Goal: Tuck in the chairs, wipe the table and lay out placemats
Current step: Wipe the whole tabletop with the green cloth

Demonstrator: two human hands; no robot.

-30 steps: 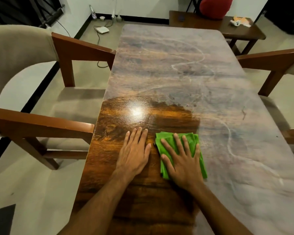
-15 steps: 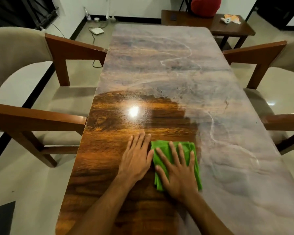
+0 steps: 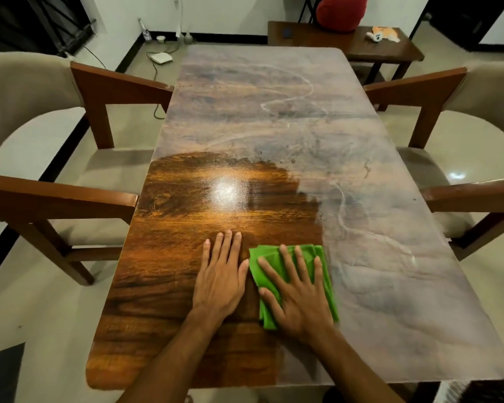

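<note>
A long wooden table [image 3: 274, 117] fills the view. Its near left part shines dark brown; the far and right parts look dull and dusty with pale streaks. A folded green cloth [image 3: 326, 271] lies flat on the near middle of the table. My right hand [image 3: 298, 295] presses on the cloth with fingers spread and straight. My left hand [image 3: 221, 277] rests flat on the bare wood just left of the cloth. A beige chair with wooden arms [image 3: 70, 196] stands at the left side, another chair [image 3: 463, 196] at the right side, both arms touching the table edges.
A small dark side table [image 3: 390, 50] stands beyond the far right corner with a red cushion [image 3: 342, 10] and a small orange-white toy [image 3: 383, 34] on it. A white device with a cable [image 3: 160, 57] lies on the floor at the far left wall.
The view has shifted so both chairs show. Both hands and the cloth have stayed side by side, the cloth sliding slightly toward the dusty edge.
</note>
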